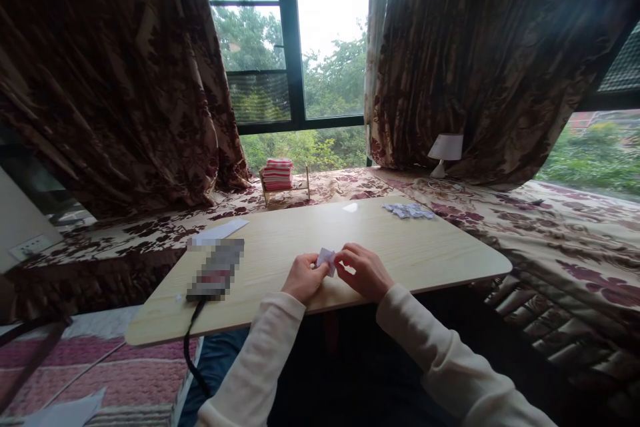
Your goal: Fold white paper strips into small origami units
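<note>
A small piece of white paper (326, 257) is held between both hands above the near edge of the table. My left hand (306, 276) pinches its lower left side with thumb and fingers. At its right edge, the thumb and fingertips of my right hand (364, 271) are closed on the same paper. Whether the paper is folded is too small to tell for certain. A heap of similar paper pieces (408, 211) lies at the far right of the table.
The pale wooden table (280, 233) carries a blurred-out dark device (216, 270) with a black cable, and a white sheet (220, 232) behind it. On the cloth-covered ledge stand a small rack with folded striped towels (278, 174) and a white lamp (446, 148). Curtains flank the window.
</note>
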`<action>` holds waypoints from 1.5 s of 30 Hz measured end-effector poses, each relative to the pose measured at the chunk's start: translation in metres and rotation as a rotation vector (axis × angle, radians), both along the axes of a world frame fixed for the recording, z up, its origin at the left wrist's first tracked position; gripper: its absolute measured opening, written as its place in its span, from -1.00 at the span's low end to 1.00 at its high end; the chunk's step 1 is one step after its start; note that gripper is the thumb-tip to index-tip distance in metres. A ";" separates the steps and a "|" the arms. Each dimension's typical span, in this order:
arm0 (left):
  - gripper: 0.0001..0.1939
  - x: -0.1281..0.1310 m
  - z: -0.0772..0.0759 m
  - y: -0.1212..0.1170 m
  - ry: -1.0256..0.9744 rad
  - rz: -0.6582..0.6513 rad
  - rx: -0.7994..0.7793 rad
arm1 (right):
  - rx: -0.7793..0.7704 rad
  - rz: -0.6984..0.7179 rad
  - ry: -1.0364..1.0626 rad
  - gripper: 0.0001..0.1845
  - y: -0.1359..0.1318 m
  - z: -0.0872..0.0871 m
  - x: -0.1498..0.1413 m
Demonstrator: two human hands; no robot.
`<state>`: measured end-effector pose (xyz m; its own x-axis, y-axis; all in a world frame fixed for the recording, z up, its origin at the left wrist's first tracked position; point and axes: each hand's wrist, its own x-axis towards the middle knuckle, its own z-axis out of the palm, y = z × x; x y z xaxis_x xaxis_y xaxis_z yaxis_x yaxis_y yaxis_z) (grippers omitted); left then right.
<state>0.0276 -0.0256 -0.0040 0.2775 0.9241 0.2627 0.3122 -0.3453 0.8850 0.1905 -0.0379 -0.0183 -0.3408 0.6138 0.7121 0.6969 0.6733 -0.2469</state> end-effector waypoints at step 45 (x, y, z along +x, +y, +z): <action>-0.78 -0.001 -0.001 0.000 -0.115 0.001 -0.017 | -0.084 0.021 -0.015 -0.84 -0.004 0.004 -0.002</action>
